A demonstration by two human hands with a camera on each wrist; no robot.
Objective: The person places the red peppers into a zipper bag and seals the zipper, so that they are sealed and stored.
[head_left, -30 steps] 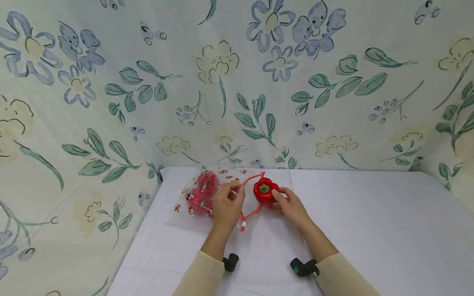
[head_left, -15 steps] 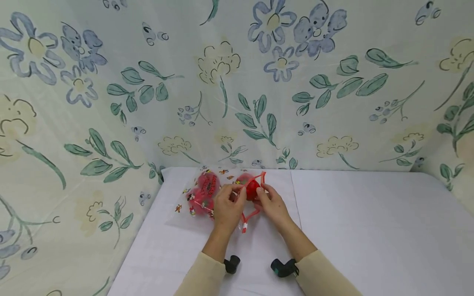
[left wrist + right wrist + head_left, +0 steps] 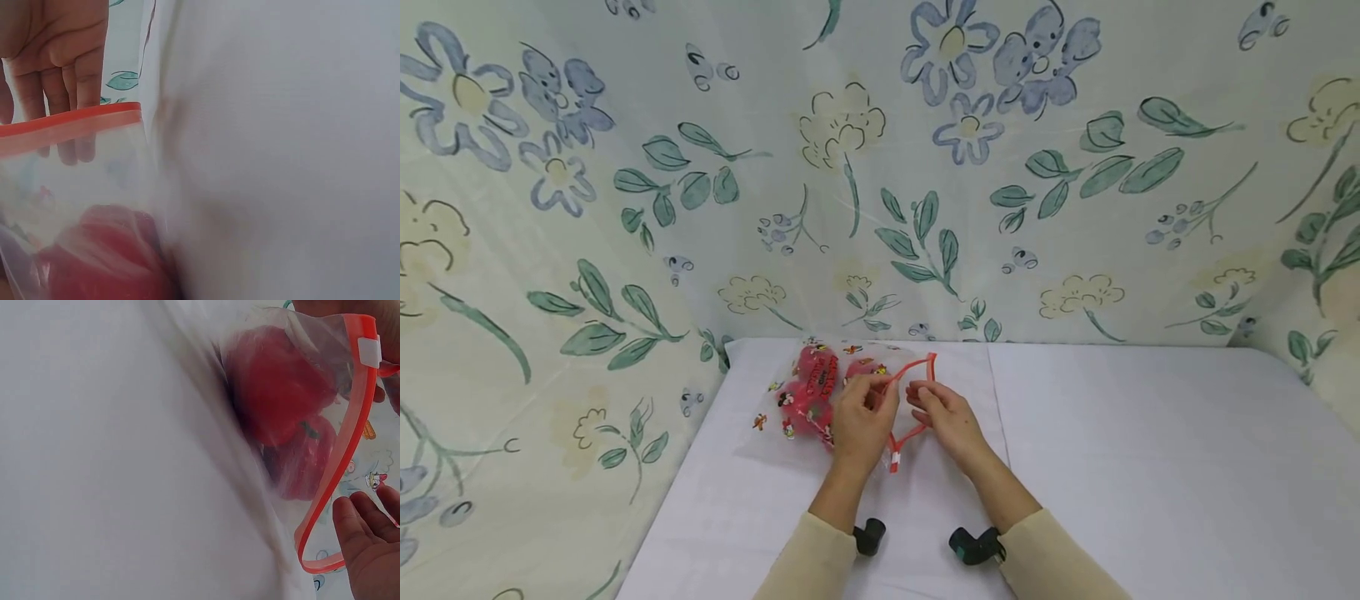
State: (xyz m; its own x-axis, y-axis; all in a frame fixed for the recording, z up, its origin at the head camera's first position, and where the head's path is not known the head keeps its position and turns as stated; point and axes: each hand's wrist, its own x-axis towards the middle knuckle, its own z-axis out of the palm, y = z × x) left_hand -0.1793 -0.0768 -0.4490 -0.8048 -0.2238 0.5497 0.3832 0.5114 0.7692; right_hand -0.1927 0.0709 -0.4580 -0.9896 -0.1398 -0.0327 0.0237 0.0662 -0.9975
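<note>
A clear zip bag [image 3: 769,448] with cartoon prints and a red-orange zip rim [image 3: 340,450] lies on its side, its mouth spread towards the right. Several red bell peppers [image 3: 281,387] show through the plastic, one with a green stem. My left hand [image 3: 859,421] pinches the upper edge of the bag's mouth. Just at the opening is my right hand [image 3: 953,427], fingers loosely extended and holding nothing. In the left wrist view, some fingertips [image 3: 84,147] show through the clear film below the rim. A white slider [image 3: 369,352] sits at one end of the zip.
The bag rests on a white-covered table [image 3: 1150,450]. A floral curtain [image 3: 880,208] hangs along the back and the left side. Each wrist carries a black camera mount, such as the right one [image 3: 976,546].
My right hand has moved left to the bag's mouth with a red bell pepper and let it go inside. The left hand still holds the bag's edge.
</note>
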